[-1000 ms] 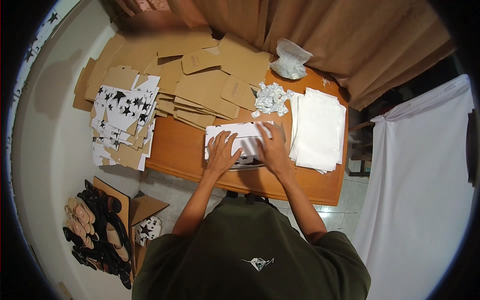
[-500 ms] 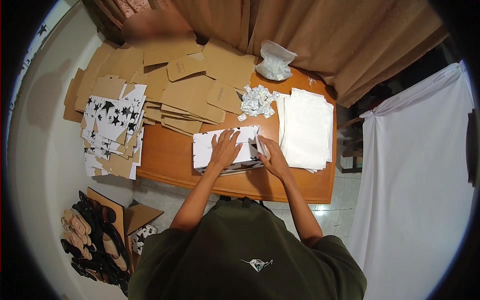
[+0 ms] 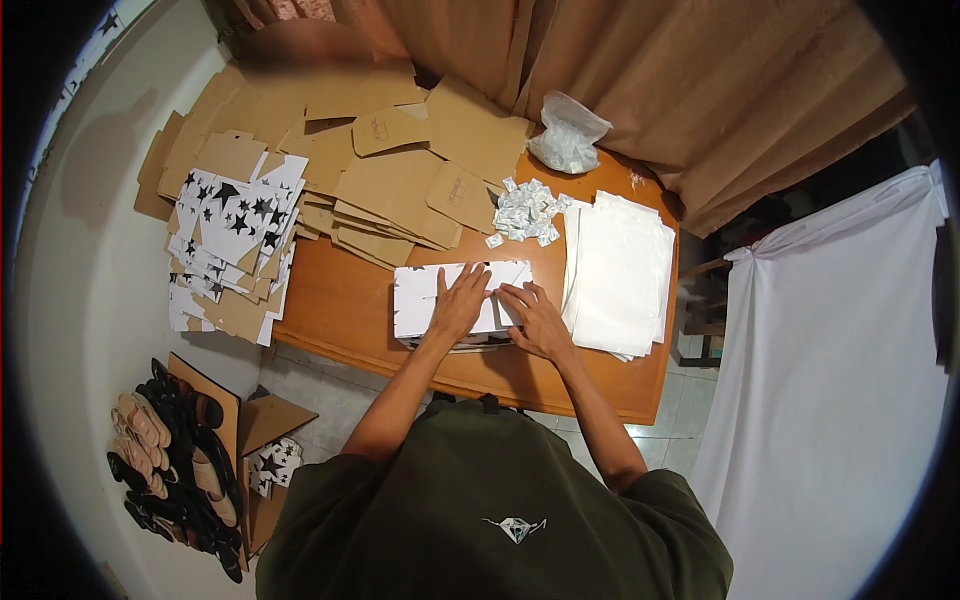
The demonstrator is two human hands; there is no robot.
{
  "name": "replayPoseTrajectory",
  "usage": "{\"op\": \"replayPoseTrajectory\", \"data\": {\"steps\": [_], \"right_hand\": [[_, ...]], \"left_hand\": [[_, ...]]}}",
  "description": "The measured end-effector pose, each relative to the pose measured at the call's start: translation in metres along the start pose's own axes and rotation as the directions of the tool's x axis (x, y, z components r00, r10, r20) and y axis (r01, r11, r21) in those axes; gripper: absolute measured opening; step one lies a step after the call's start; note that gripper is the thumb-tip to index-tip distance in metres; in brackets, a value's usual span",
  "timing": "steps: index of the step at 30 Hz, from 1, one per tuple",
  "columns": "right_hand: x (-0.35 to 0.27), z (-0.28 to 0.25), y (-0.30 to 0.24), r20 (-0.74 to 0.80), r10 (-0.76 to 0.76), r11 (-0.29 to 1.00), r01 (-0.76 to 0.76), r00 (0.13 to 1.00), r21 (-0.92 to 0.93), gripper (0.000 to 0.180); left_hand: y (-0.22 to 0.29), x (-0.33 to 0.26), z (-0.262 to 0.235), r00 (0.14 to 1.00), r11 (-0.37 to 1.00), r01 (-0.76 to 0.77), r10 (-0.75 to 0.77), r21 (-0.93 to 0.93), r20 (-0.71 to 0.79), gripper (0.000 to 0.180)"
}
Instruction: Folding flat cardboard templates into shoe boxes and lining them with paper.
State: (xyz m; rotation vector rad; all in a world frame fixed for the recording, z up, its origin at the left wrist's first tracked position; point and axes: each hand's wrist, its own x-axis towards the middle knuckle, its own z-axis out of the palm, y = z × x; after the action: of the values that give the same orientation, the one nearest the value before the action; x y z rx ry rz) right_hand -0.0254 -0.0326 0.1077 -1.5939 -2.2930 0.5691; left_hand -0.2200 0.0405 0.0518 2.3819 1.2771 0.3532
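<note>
A white box with black stars [image 3: 412, 300] sits near the front edge of the wooden table, its top made of folded white panels. My left hand [image 3: 460, 308] lies on the middle of the top, fingers stretched out and a little apart. On the right end of the same top rests my right hand [image 3: 541, 324], its fingers bent slightly and laid flat against the panel there. Neither hand grips anything. The fingertips of the two hands are close together. My right hand hides part of the box's right end.
Brown flattened cardboard [image 3: 385, 190] covers the table's back left, beside a stack of star-printed cardboard pieces [image 3: 235, 230]. Small white packets [image 3: 528, 212] lie behind the box, near a clear plastic bag [image 3: 567, 135]. White sheets [image 3: 622, 275] are stacked right. Shoes [image 3: 180, 465] stand lower left.
My right hand has moved from the box's right side up onto its top, and the flap at that end is folded down. The left hand stays on top. The whole view has shifted slightly.
</note>
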Motion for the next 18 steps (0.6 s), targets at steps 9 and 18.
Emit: {"op": "replayPoseTrajectory", "data": {"steps": [9,18], "right_hand": [[0.002,-0.005,-0.001,-0.024,-0.052,0.998,0.051,0.998,-0.045,0.062],[0.006,-0.012,0.011,0.023,-0.085,0.996,0.084,0.996,0.022,0.059]], "left_hand": [[0.002,0.005,0.001,1.0,1.0,0.017,-0.017,0.005,-0.016,0.04],[0.008,0.008,-0.003,0.998,0.998,0.053,-0.052,-0.041,0.025,0.04]]}}
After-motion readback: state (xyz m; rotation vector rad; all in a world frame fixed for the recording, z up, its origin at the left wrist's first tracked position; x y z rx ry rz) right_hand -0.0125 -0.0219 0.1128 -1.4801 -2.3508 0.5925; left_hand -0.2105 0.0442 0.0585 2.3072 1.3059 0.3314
